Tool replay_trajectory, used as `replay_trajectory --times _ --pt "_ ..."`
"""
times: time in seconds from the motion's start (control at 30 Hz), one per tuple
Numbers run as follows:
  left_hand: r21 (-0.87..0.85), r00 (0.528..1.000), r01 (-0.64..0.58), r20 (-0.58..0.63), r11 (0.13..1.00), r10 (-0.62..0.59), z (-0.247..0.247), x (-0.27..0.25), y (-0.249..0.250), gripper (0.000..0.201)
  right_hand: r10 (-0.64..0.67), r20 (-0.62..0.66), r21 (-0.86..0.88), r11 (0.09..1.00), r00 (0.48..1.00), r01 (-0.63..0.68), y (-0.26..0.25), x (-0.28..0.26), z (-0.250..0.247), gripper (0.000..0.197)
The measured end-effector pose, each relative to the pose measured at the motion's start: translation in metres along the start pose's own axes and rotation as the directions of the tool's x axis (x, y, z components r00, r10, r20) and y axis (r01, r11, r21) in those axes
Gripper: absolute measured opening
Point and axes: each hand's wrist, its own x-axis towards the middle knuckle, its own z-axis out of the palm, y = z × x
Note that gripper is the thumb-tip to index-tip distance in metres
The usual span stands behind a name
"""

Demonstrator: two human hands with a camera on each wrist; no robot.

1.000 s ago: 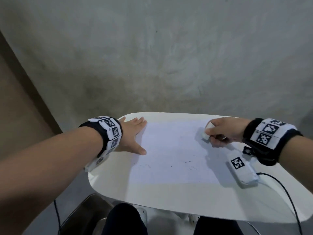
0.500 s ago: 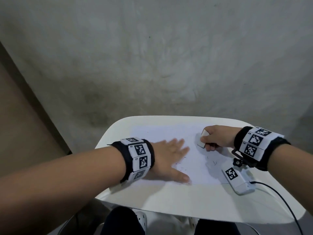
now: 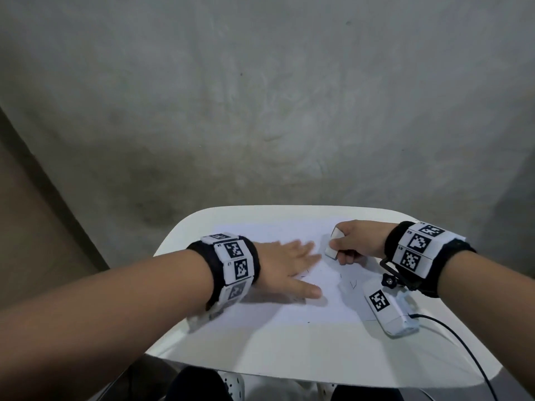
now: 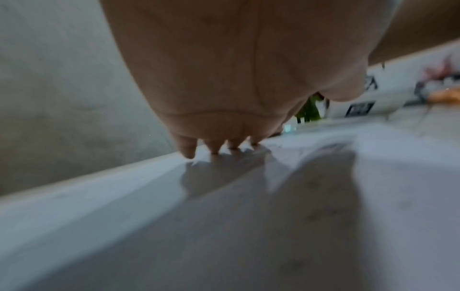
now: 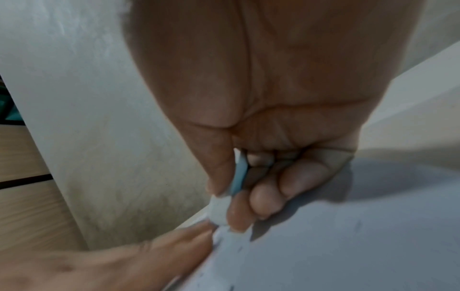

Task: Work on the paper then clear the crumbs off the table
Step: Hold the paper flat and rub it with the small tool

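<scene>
A white sheet of paper [image 3: 292, 306] lies on a small white table [image 3: 289, 351]. Thin dark eraser crumbs [image 3: 352, 284] are scattered on the sheet's right half. My left hand [image 3: 289, 267] lies flat on the paper with straight fingers, palm down; its fingertips [image 4: 214, 149] touch the sheet in the left wrist view. My right hand [image 3: 354, 241] pinches a white eraser [image 3: 333, 244] between thumb and fingers, just right of the left fingertips. In the right wrist view the eraser [image 5: 220, 211] shows a blue sleeve and its tip is close to the paper [image 5: 348, 246].
A white marked camera block [image 3: 389, 309] with a black cable [image 3: 460, 342] hangs below my right wrist over the table's right side. A grey concrete wall [image 3: 260, 111] stands behind the table. My dark-clothed knees [image 3: 197, 384] are under the near edge.
My left hand has slid from the paper's left edge rightward across the sheet toward the eraser. The right hand keeps its hold on the eraser and has shifted slightly.
</scene>
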Motion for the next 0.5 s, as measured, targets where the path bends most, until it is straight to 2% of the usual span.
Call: replay_trajectory --times 0.03,0.07,0.13,0.2,0.23,0.3,0.33,0.37,0.43,0.5 --pt "-0.026 0.999 -0.046 -0.015 0.999 0.046 -0.002 -0.001 0.000 0.082 -0.004 -0.003 0.006 1.000 1.000 0.004 0.000 0.000 0.000 0.012" --pt "-0.052 0.998 -0.030 -0.053 0.998 0.027 -0.002 -0.004 -0.006 0.084 -0.003 -0.007 0.005 1.000 1.000 0.003 0.000 0.000 0.000 0.012" --pt "-0.074 0.978 0.167 -0.117 0.983 -0.175 0.002 -0.013 -0.029 0.102 0.012 0.007 -0.029 1.000 1.000 -0.012 -0.001 -0.001 -0.001 0.013" --pt "-0.057 0.927 0.370 -0.041 0.927 -0.373 0.007 -0.023 -0.052 0.123 0.040 0.058 -0.137 0.990 0.998 -0.032 -0.010 -0.002 -0.003 0.017" --pt "-0.044 0.911 0.413 0.017 0.909 -0.413 0.007 -0.026 -0.059 0.129 0.037 0.064 -0.254 0.967 0.997 -0.019 -0.020 -0.002 -0.003 0.018" --pt "-0.034 0.904 0.425 0.072 0.905 -0.422 0.007 -0.027 -0.062 0.135 -0.060 0.004 -0.519 0.853 0.998 0.053 -0.047 0.002 0.000 0.021" --pt "-0.035 0.905 0.423 0.077 0.906 -0.419 0.007 -0.027 -0.060 0.136 -0.139 -0.025 -0.595 0.798 0.990 0.097 -0.063 0.006 0.004 0.023" --pt "-0.037 0.904 0.423 0.076 0.905 -0.420 0.007 -0.026 -0.060 0.136 -0.210 -0.038 -0.620 0.772 0.977 0.142 -0.079 0.011 0.009 0.022" --pt "-0.049 0.904 0.426 0.070 0.903 -0.422 0.008 -0.025 -0.059 0.136 -0.303 -0.028 -0.696 0.690 0.953 0.199 -0.106 0.024 0.023 0.007" --pt "-0.070 0.907 0.420 0.068 0.905 -0.416 0.010 -0.026 -0.062 0.136 -0.320 0.043 -0.801 0.555 0.947 0.224 -0.121 0.036 0.035 0.013"
